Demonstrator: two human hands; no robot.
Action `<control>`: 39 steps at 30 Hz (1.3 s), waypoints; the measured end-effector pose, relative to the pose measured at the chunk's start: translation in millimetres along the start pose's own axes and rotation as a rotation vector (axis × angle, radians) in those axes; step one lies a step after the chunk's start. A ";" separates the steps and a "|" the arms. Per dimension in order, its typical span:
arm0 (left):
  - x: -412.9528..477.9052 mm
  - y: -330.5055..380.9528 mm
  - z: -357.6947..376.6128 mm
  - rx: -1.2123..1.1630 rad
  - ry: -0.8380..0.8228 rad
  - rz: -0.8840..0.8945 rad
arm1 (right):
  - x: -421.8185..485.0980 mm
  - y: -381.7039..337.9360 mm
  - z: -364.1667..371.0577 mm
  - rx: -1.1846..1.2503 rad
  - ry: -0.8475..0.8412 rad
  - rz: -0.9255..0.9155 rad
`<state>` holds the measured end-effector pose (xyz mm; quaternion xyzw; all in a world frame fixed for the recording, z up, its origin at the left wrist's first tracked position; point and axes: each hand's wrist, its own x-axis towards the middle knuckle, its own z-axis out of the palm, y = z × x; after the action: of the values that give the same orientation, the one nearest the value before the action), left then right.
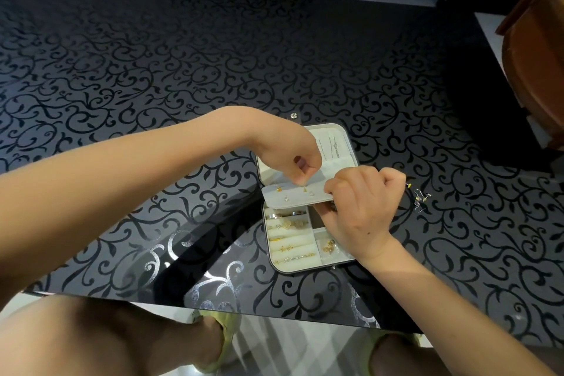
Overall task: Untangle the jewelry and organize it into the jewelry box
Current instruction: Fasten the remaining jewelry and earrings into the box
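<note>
Jewelry box (pixel 305 270) lies open on the counter (pixel 152 85); left hand (pixel 287 152) fingers (pixel 300 172) pinch an earring (pixel 304 188) on its flap (pixel 293 197), and right hand (pixel 363 207) fingers (pixel 331 189) grip the flap's right end.

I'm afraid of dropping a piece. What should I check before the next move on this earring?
1. The jewelry box lies open on the table: ok.
2. The right hand holds the earring flap: ok.
3. The left hand pinches the earring at the flap: ok.
4. The earring's post is seated through the flap: cannot tell.
5. The loose earrings are stored: not ok, they lie right of the box.
</note>
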<state>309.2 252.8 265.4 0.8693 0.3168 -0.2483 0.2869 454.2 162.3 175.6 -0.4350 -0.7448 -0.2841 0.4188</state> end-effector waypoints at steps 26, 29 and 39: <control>-1.6 1.4 6.9 -0.057 0.016 0.001 | -0.1 -0.7 0.7 0.029 -0.006 0.008; -4.3 2.2 7.1 -0.058 0.041 -0.009 | 0.5 -0.7 1.0 0.028 -0.027 0.018; -11.1 -0.3 27.3 -0.113 0.268 -0.067 | 5.5 -3.0 -0.2 0.033 0.047 0.037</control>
<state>294.7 230.6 252.7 0.8661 0.3945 -0.1210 0.2822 450.1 163.1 180.4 -0.4351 -0.7310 -0.2742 0.4486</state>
